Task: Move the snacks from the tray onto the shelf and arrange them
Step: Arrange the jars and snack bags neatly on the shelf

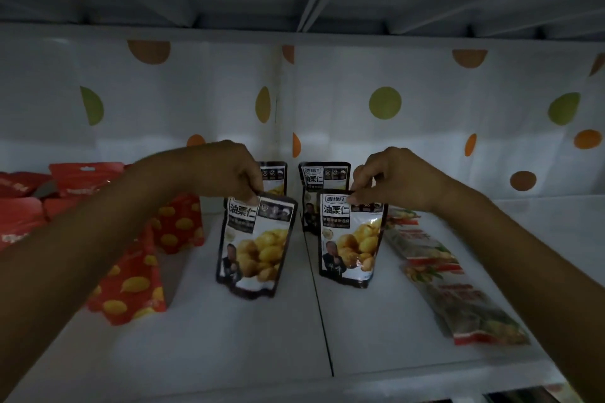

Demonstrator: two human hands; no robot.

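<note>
Two pouches stand on the white shelf [376, 321]: left hand [222, 170] pinches the left black-and-white foil chestnut pouch [257, 249], right hand [396, 178] the right chestnut pouch [352, 239].

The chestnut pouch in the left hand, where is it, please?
Head view, centre-left: the pouch is upright left of the shelf seam, in front of another chestnut pouch.

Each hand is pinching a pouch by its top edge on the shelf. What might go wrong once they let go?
1. The left pouch leans, held only at its top by the left hand; released, it may topple.
2. The right pouch, pinched by the right hand, stands close before a back pouch; a push could knock that one over.
</note>
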